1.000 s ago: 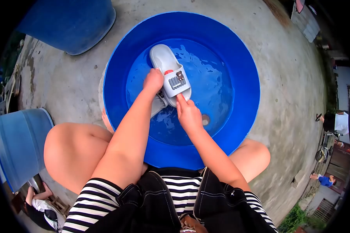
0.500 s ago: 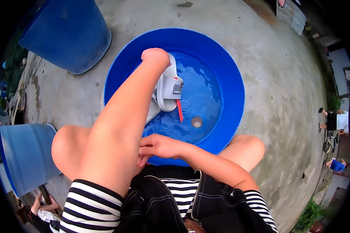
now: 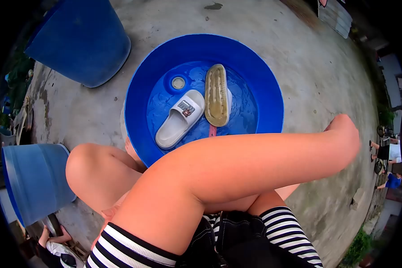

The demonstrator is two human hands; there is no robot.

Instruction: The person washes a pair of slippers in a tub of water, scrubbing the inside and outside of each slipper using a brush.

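The two forearms cross above the person's lap, the left one on top and reaching over the near side of the round blue plastic tub. The left hand is out beyond the tub's right side, bent at the wrist; its fingers are turned out of sight, so I cannot tell how far they are open or whether they hold anything. The right hand shows only in part, probably its fingers, loosely bent beside the left upper arm near the striped sleeve; its grip is hidden too. Both slides are in the tub's shallow water: the pale grey slide with the bear badge lies strap up, toe end slanting toward the wearer's left, and the overturned slide shows its yellowed, ridged sole close beside it. A red strip pokes out below that sole, and a round drain cap sits farther off. The overturned slide could rock or skid if its raised strap makes a poor base on wet plastic, and a knock from the left knee could jolt the tub and slop water onto the concrete
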